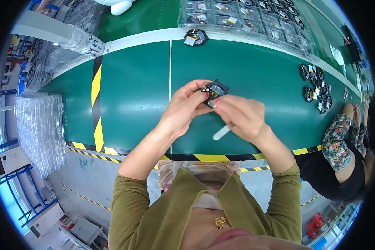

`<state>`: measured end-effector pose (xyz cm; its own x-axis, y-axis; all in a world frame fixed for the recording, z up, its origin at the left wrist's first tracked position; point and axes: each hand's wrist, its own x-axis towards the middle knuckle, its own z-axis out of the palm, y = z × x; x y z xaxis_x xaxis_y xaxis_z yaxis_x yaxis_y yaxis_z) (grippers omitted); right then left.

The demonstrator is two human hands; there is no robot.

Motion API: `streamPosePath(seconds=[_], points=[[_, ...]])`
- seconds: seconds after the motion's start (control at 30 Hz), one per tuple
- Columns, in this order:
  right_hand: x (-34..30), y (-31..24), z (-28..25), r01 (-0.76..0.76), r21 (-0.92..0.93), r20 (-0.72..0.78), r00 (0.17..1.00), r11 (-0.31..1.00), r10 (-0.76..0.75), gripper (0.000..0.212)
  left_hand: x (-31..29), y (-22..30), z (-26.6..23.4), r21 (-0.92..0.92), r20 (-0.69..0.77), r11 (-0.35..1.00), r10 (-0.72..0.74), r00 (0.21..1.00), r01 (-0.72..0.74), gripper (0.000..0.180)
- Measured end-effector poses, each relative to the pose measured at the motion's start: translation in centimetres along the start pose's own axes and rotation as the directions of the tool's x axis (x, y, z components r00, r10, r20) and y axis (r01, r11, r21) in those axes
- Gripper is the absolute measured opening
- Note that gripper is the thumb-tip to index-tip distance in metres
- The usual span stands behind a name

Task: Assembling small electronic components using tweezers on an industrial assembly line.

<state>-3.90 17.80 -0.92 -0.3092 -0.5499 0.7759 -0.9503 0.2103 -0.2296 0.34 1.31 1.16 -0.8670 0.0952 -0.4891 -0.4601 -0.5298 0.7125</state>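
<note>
Left hand (183, 109) pinches the black part (215, 89) steady above the counter (133, 96) while right fingers (221, 102) grip a white stick (221, 132) at it

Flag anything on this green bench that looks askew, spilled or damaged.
Nothing stands out. Both hands, left hand and right hand, hold a small black part above the green bench; similar black parts lie grouped at the right.

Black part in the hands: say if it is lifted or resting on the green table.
Lifted: both the left hand and right hand hold the black part above the table.
</note>
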Motion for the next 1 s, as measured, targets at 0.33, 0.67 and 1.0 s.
streamPosePath(seconds=[0.33,0.67,1.0], points=[[1.1,-1.0,-0.7,-0.617,0.279,-0.005,0.765,0.736,0.644,0.02,0.1,-0.2,0.1,0.027,0.1,0.996,0.078,0.992,-0.081,0.035],[1.4,2.1,-3.6,-0.625,0.484,-0.046,0.681,0.612,0.731,0.051,0.3,0.6,-0.5,0.105,-0.074,0.989,0.115,0.991,-0.107,0.03],[0.9,-0.2,-0.4,-0.642,0.762,0.39,0.566,0.09,0.727,0.018,0.5,0.0,-0.8,0.018,-0.056,0.988,0.153,0.987,-0.152,0.028]])
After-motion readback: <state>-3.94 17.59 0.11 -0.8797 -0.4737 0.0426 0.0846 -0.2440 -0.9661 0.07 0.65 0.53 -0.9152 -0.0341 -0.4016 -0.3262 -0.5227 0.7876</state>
